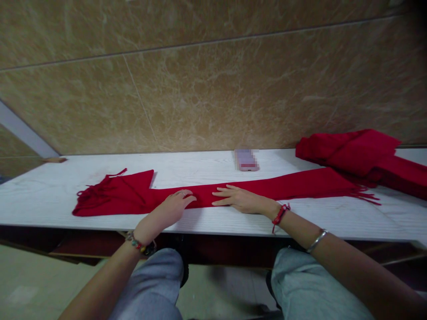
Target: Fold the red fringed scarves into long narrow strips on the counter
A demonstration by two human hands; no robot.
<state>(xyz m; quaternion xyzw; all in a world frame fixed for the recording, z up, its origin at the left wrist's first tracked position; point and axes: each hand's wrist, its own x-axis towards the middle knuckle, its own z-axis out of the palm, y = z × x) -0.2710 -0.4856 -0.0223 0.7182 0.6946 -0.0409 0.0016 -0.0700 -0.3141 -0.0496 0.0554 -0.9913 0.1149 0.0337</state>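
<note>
A long red fringed scarf [300, 186] lies stretched across the white tabletop [50, 191] from left to right. My left hand [173, 206] rests flat on the scarf's middle, fingers stretched out toward the right. My right hand [238, 198] lies flat on the scarf just beside it, fingers pointing left, a small gap between the two hands. Both hands hold nothing. The scarf's left end [113, 195] is bunched and wider, with fringe showing.
A pile of more red cloth [360, 153] sits at the back right of the table. A pinkish phone [247, 160] lies near the tiled wall [213, 80]. My knees in grey trousers [156, 284] are below the table's front edge.
</note>
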